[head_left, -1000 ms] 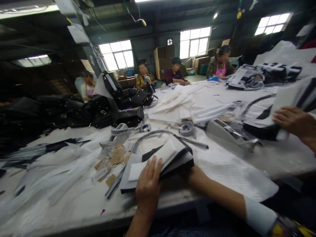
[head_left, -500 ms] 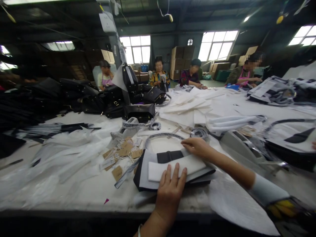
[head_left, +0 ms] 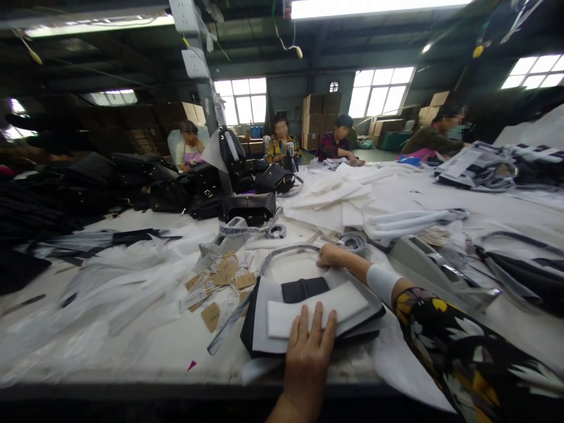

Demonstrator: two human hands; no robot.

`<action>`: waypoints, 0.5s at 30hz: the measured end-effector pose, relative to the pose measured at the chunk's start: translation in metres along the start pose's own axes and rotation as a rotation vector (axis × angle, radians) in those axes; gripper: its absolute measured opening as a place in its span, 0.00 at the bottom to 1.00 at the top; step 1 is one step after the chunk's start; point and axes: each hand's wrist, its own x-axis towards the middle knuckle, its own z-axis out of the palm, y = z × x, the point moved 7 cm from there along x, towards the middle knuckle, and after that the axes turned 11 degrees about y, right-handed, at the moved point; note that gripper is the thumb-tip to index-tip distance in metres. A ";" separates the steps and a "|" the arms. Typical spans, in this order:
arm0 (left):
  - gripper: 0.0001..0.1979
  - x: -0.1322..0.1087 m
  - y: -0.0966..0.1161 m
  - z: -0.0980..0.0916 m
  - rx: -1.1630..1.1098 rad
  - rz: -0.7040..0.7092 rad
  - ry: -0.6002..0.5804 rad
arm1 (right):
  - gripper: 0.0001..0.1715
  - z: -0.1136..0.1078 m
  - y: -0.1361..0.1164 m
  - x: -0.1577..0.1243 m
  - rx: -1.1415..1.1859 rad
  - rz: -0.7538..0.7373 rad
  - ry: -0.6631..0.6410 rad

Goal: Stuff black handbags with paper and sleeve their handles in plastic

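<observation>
A black handbag (head_left: 251,332) lies in front of me at the table's near edge, its front covered by thin white sheeting. A folded white foam strip (head_left: 282,323) rests across it, below a dark strap tab (head_left: 304,289). My left hand (head_left: 308,352) presses flat on the strip with fingers stretched out. At the top of the bag, my right hand (head_left: 330,257) is closed on the right side of the plastic-wrapped bag handle (head_left: 282,250), which arches away from me. The fingertips of that hand are partly hidden.
Brown cardboard tags (head_left: 227,271) with strings lie left of the bag. A grey tape dispenser (head_left: 423,264) stands at right, near another black bag (head_left: 524,276). Black handbags (head_left: 249,207) are heaped at back left; white foam sheets (head_left: 348,188) spread behind. Several people sit across the table.
My right hand has shifted slightly left along the handle, and its floral sleeve has come further into view. My left hand stays on the foam strip. The camera view has tilted up a little.
</observation>
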 end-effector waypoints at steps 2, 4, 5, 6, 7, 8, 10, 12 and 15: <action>0.24 0.001 0.000 0.000 0.012 0.037 -0.044 | 0.14 0.000 0.003 -0.004 0.125 0.008 -0.023; 0.25 0.002 0.000 -0.001 0.019 0.073 -0.086 | 0.13 -0.003 0.004 -0.009 0.267 0.014 -0.017; 0.25 0.003 -0.001 -0.002 0.020 0.082 -0.100 | 0.12 -0.007 0.004 -0.012 0.345 0.008 0.000; 0.25 0.003 -0.001 -0.002 0.021 0.086 -0.107 | 0.12 -0.010 0.004 -0.015 0.425 -0.002 0.019; 0.26 0.003 -0.001 -0.002 0.022 0.088 -0.113 | 0.12 -0.015 0.004 -0.019 0.505 -0.014 0.040; 0.26 0.003 -0.001 -0.002 0.023 0.088 -0.119 | 0.14 -0.019 0.004 -0.023 0.580 -0.029 0.060; 0.27 0.003 -0.001 0.000 0.024 0.086 -0.131 | 0.21 -0.029 0.005 -0.032 0.704 -0.062 0.090; 0.27 0.004 -0.003 0.001 0.021 0.088 -0.140 | 0.27 -0.038 0.007 -0.042 0.787 -0.104 0.111; 0.27 0.008 -0.010 0.003 0.002 0.104 -0.180 | 0.22 -0.050 0.009 -0.062 0.848 -0.168 0.142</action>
